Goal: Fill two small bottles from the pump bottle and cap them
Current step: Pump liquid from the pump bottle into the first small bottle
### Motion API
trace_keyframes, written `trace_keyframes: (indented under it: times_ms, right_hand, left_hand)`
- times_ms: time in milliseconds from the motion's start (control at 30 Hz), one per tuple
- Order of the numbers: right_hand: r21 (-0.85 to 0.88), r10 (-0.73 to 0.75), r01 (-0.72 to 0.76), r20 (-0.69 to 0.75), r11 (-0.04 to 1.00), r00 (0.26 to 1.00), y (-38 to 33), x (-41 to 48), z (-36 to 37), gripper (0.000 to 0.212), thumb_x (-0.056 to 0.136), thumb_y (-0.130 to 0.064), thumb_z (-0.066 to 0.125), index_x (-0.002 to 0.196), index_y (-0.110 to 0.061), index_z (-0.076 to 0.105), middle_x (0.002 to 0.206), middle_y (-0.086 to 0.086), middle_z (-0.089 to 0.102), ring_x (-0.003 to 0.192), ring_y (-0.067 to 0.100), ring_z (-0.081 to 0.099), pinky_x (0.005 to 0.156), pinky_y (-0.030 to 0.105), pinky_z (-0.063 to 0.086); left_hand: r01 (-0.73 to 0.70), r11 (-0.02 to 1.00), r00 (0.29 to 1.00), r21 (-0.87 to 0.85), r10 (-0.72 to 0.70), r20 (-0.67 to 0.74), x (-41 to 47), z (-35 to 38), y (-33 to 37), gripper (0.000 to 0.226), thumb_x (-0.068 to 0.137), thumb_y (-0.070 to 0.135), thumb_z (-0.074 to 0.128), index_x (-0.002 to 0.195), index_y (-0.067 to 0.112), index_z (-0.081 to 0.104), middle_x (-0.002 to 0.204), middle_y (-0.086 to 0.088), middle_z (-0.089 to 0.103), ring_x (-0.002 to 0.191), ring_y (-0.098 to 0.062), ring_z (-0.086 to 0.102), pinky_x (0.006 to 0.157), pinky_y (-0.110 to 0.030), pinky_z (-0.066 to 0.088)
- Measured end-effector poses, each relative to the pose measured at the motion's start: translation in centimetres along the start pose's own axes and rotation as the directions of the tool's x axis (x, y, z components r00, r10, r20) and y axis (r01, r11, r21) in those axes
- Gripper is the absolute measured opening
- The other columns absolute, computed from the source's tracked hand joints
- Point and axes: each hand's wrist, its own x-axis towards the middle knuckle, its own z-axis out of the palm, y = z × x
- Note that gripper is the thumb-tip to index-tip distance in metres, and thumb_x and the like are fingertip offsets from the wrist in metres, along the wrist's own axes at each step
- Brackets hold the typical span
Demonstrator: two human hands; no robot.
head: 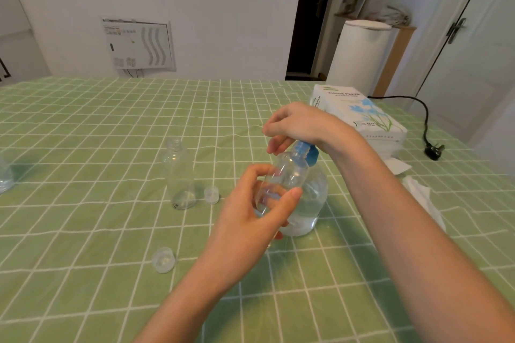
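Left hand wraps a light, slick small bottle tilted under the blue pump; right hand presses it, fingers curled; pump bottle stands on the counter; best gripped mid-body.

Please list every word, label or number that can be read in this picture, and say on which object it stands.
"TISSUE PAPER": top of the white tissue pack.
Smaller print on that pack: too blurred to read.
Wall panel: markings too small to read.
Label at the base of the empty small bottle: unreadable.
Pump bottle: no text visible.
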Motion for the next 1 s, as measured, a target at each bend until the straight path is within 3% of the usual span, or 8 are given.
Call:
trace_keyframes:
  times_ms: [233,633,767,900,1000]
  right_hand:
    - [0.029,0.018,-0.018,-0.005,0.999,1.000,-0.59,-0.42,-0.15,0.044,0.091,-0.017,0.054,0.126,0.009,0.053,0.075,0.004,0.072,0.112,0.045,0.055,0.099,0.053,0.046]
    - [0.077,0.004,-0.003,-0.014,0.997,1.000,-0.81,-0.37,-0.28,0.045,0.089,-0.016,0.053,0.126,0.010,0.051,0.070,0.002,0.072,0.111,0.044,0.055,0.099,0.053,0.046]
    - [0.063,-0.015,0.016,-0.014,0.998,1.000,-0.67,-0.31,-0.26,0.046,0.089,-0.016,0.055,0.126,0.010,0.051,0.081,0.009,0.074,0.110,0.045,0.055,0.099,0.055,0.044]
    - [0.034,-0.021,0.023,-0.035,0.999,0.999,-0.52,-0.01,-0.26,0.045,0.088,-0.016,0.056,0.123,0.011,0.052,0.097,0.019,0.073,0.094,0.048,0.062,0.098,0.056,0.045]
    - [0.021,-0.022,0.023,-0.036,1.000,0.999,-0.49,0.20,-0.16,0.044,0.089,-0.016,0.056,0.123,0.011,0.052,0.105,0.024,0.069,0.101,0.048,0.060,0.098,0.057,0.045]
  left_hand:
    - [0.008,0.999,1.000,-0.038,-0.009,-0.009,-0.01,0.10,0.32,0.039,0.068,0.043,0.063,0.103,0.027,0.055,0.073,0.012,0.066,0.059,-0.002,0.061,0.049,-0.014,0.047]
    - [0.014,0.998,1.000,-0.062,-0.016,-0.019,-0.12,0.27,0.57,0.039,0.065,0.042,0.062,0.101,0.027,0.056,0.082,0.002,0.067,0.056,-0.004,0.060,0.048,-0.014,0.047]
    - [0.011,0.999,1.000,-0.045,-0.011,-0.017,-0.05,0.18,0.47,0.040,0.065,0.045,0.062,0.101,0.029,0.056,0.085,0.001,0.068,0.058,-0.004,0.061,0.049,-0.015,0.048]
    - [-0.002,0.999,1.000,-0.035,0.002,-0.017,-0.01,0.15,0.42,0.040,0.064,0.049,0.061,0.100,0.031,0.056,0.084,0.003,0.068,0.059,-0.004,0.062,0.049,-0.013,0.047]
    - [-0.005,1.000,1.000,-0.027,0.005,-0.026,0.00,0.10,0.26,0.042,0.063,0.050,0.061,0.100,0.031,0.056,0.080,0.005,0.068,0.058,-0.004,0.062,0.049,-0.013,0.047]
